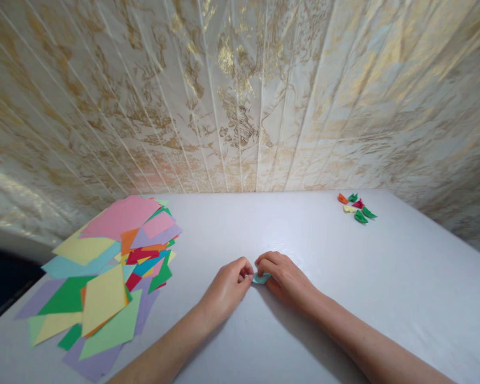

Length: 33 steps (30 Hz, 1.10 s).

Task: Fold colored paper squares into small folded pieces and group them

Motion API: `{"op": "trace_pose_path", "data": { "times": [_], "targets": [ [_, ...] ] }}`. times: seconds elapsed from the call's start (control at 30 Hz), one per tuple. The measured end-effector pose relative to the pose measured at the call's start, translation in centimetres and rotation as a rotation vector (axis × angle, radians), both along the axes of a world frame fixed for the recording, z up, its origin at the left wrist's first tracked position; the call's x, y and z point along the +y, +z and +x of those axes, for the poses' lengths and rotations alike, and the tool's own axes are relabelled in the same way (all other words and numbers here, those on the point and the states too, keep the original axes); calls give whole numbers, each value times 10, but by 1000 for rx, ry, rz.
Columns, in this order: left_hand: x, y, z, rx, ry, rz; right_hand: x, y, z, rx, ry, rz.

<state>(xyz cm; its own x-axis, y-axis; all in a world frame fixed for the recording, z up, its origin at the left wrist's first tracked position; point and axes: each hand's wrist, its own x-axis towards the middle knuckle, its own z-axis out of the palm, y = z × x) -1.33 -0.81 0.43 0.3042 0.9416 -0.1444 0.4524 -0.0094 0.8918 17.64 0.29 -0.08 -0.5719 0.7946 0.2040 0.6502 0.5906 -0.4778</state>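
A small piece of folded light blue paper point(261, 278) lies between my two hands, low over the middle of the white table. My left hand point(234, 280) pinches its left end, with thumb and fingertips pressed together. From the other side, the bent fingers of my right hand point(282, 274) close on its right end and cover part of it. How the paper is folded is too small to make out.
Many loose sheets of coloured paper point(108, 298) overlap on the table's left side, with a large pink sheet point(122, 218) at the back. Several small folded paper pieces point(360, 216) in green, orange, yellow and red sit at the back right. A gold-patterned curtain point(240, 96) hangs behind the table point(404, 298).
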Motion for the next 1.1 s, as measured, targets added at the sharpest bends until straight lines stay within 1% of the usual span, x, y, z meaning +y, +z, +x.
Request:
{"op": "trace_pose_path", "data": {
  "times": [0.1,0.2,0.4,0.57,0.67,0.83,1.0,1.1],
  "targets": [
    [-4,7,-1,175,-99,162,-1,4,0,-36,8,-31],
    [-7,7,-1,306,-134,250,-4,9,1,-80,24,-61],
    [-13,0,0,525,-187,339,-10,16,1,-156,17,-81],
    [-16,1,2,633,-217,394,-11,18,1,-211,28,-88],
    [-16,3,4,650,-222,374,-10,21,1,-219,35,-86],
    [-15,6,3,585,-186,335,-10,23,-2,-197,24,-72],
    [-15,9,2,544,-158,280,-6,14,1,-112,39,-61],
    [-14,7,2,519,-126,254,0,7,3,-25,16,-71]
  ]
}}
